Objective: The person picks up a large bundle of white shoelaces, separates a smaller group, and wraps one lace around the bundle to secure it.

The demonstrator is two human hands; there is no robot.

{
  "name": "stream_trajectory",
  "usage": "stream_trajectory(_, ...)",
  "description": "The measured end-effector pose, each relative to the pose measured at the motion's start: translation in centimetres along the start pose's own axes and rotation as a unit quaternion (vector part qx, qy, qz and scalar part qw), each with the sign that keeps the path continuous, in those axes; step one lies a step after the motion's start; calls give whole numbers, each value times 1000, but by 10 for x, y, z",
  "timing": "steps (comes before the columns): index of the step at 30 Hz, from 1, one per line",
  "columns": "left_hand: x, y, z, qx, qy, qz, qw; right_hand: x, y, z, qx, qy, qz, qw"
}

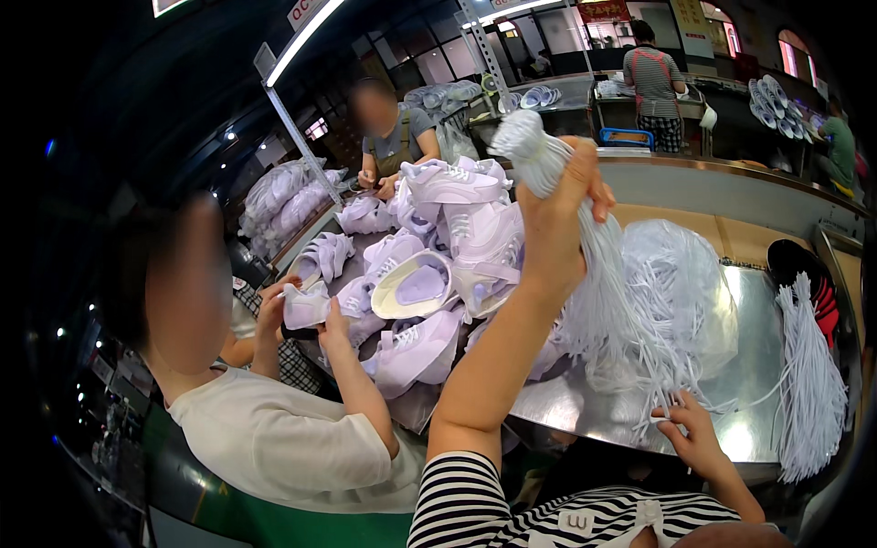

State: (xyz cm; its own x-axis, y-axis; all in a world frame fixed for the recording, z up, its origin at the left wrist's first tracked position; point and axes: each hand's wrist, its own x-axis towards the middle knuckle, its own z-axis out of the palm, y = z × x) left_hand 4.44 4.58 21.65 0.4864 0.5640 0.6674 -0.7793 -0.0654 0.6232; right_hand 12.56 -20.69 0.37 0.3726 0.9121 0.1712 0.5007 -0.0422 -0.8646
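Note:
My left hand is raised above the metal table and shut around the top of a thick bundle of white shoelaces. The laces hang down from it toward the table. My right hand is low at the table's near edge, pinching the loose lower ends of a few laces out of that bundle. A heap of more white laces in clear plastic lies just behind the hanging bundle.
A pile of pale lilac sneakers covers the table's left half. A person in a white shirt at my left holds one sneaker. Another person works at the far side. A further lace bundle lies at the right edge.

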Motion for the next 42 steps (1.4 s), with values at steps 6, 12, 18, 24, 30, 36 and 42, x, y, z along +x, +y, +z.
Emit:
stream_trajectory(6,16,-4,-36,-54,106,7,993,-12,-12,-19,-93,88,-146,981)
stream_trajectory(12,2,-21,-44,-28,107,-27,993,-17,7,-30,38,54,-40,997)
stream_trajectory(18,4,-39,-51,-57,105,-67,991,-22,-11,-30,122,120,-215,962)
stream_trajectory(24,7,-50,-88,-46,174,-57,982,-30,-14,-27,253,-32,-38,966)
stream_trajectory(30,7,-59,-74,-45,161,-47,985,-30,-17,-23,75,-166,-102,978)
stream_trajectory(36,8,-60,-93,-33,182,-30,982,-28,-16,-22,194,-244,-77,947)
stream_trajectory(42,-2,-68,-86,7,152,-84,985,-15,-48,-20,236,-287,-75,925)
